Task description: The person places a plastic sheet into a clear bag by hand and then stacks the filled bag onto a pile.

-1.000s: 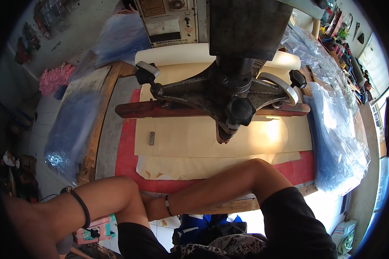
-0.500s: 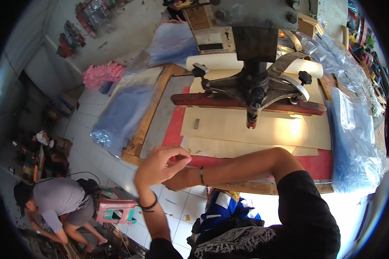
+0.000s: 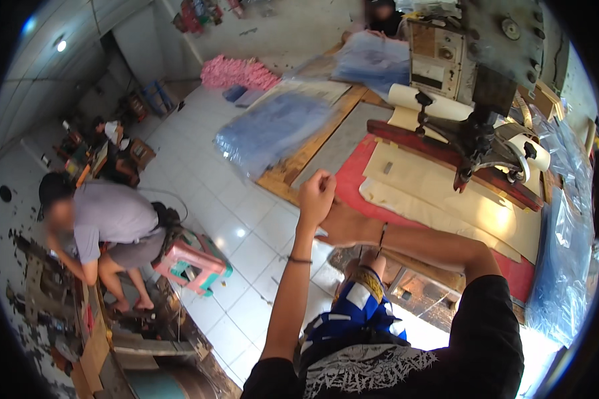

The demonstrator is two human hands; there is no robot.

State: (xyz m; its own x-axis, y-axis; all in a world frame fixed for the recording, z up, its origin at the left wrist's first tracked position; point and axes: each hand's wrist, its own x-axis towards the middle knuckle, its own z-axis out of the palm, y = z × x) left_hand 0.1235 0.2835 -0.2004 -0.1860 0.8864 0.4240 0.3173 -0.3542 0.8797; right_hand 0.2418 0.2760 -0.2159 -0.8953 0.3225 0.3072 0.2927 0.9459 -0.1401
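Observation:
My left hand (image 3: 318,197) is raised over the table's near left corner. Its fingers are curled closed, and nothing shows in them. Right beside it, my right hand (image 3: 346,225) reaches across at the left wrist; its fingers are hidden behind the left forearm. Beyond the hands lies a red mat (image 3: 353,174) with cream sheets (image 3: 439,213) on it. A small grey block (image 3: 388,167) rests on the upper sheet. Over the sheets hangs a press head (image 3: 476,143) with a long red-edged bar (image 3: 416,146). Neither hand touches the sheets or the press.
Bluish clear plastic sheets (image 3: 273,130) lie on the table's left side, with more plastic (image 3: 559,266) at the right. Behind stands a control box (image 3: 439,60). A person (image 3: 113,213) bends beside a pink stool (image 3: 193,266) at the left. A pink pile (image 3: 239,72) lies farther back.
My view has swung left, so the table and press appear farther right. My left hand has curled more tightly. Both hands remain close together, with the right wrist near the left forearm.

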